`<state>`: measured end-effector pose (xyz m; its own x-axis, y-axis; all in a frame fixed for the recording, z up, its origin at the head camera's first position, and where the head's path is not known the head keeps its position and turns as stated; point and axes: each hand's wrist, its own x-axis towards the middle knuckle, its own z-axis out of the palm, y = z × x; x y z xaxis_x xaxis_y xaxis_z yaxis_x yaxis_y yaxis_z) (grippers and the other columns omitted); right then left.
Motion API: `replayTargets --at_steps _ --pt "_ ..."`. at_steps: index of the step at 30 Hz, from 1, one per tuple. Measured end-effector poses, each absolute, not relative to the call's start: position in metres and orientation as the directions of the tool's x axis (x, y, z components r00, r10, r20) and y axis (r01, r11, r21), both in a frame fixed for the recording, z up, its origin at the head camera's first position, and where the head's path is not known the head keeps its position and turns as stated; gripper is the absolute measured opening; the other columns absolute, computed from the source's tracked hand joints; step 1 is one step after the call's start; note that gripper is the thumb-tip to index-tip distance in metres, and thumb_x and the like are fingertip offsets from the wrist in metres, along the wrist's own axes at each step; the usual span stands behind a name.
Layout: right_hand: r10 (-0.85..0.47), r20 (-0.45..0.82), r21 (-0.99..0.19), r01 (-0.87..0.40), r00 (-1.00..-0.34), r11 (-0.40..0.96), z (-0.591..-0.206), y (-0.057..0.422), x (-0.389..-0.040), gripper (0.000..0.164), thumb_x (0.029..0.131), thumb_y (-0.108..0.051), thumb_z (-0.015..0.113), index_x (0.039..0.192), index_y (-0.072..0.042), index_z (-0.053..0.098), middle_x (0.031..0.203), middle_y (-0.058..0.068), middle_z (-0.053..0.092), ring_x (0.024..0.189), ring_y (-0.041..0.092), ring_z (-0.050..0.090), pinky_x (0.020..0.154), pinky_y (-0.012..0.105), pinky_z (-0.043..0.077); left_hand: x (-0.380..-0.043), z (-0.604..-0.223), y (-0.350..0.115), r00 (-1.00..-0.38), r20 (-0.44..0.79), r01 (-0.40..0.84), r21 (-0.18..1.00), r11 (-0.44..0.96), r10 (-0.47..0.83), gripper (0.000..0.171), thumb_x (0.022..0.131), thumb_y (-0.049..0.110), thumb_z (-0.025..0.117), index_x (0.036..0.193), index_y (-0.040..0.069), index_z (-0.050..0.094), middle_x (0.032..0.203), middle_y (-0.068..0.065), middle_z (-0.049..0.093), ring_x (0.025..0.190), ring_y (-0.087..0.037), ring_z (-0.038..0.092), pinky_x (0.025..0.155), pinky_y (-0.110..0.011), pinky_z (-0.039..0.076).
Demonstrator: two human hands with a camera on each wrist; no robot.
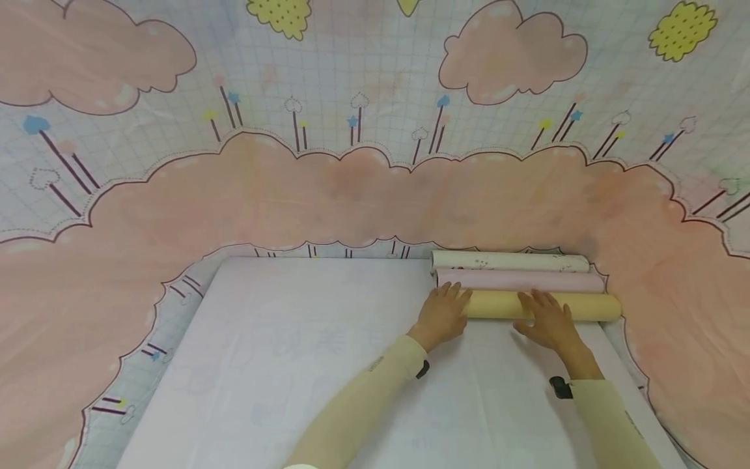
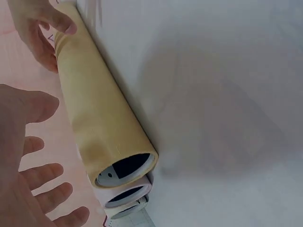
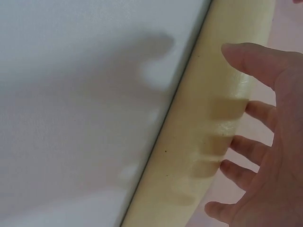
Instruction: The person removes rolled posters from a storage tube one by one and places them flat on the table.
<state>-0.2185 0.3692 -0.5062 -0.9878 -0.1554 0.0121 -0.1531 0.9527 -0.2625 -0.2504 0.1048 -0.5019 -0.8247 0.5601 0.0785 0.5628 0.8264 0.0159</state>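
Observation:
A yellow roll (image 1: 492, 305) lies along the right back of the white tabletop, nearest the person. Behind it, side by side, are a pale pink roll (image 1: 521, 281) and a white patterned roll (image 1: 515, 262). Their hollow ends face the left wrist view. My left hand (image 1: 442, 316) hovers by the yellow roll's left end, and its spread fingers hold nothing in the left wrist view. Farther right, my right hand (image 1: 549, 319) is over the same roll. In the right wrist view its thumb (image 3: 255, 59) overlaps the yellow surface, with the loosely extended fingers (image 3: 244, 175) along the roll's far edge.
The white tabletop (image 1: 293, 365) stretches left and forward of the rolls. Cloth with pink clouds (image 1: 515, 52) and a scalloped pink band (image 1: 351, 195) surrounds its back and sides. Both forearms wear pale sleeves (image 1: 363, 404), with a dark strap piece (image 1: 560, 387) at the right wrist.

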Motion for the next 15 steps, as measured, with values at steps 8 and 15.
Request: replayTargets --at_steps 8,15 --pt "-0.131 0.046 -0.238 -0.138 -0.990 0.961 -0.507 0.371 -0.218 0.072 0.086 -0.035 0.072 0.144 -0.006 0.042 0.145 0.031 0.038 0.132 0.058 0.030 0.101 0.081 0.015 -0.250 -0.505 0.123 -0.813 0.089 0.575 -0.035 0.817 0.576 0.057 0.096 0.043 0.056 0.149 0.029 0.039 0.148 0.003 0.048 0.137 -0.021 0.044 0.110 -0.040 0.041" --pt "-0.127 0.096 -0.223 -0.145 -0.987 0.964 -0.509 0.375 -0.217 0.068 0.083 -0.035 0.076 0.139 -0.009 0.050 0.133 0.028 0.046 0.125 0.053 0.038 0.099 0.078 0.021 -0.245 -0.504 0.127 -0.821 0.062 0.565 -0.065 0.823 0.568 0.050 0.096 0.038 0.059 0.142 0.023 0.049 0.137 0.005 0.053 0.128 -0.016 0.049 0.110 -0.031 0.041"
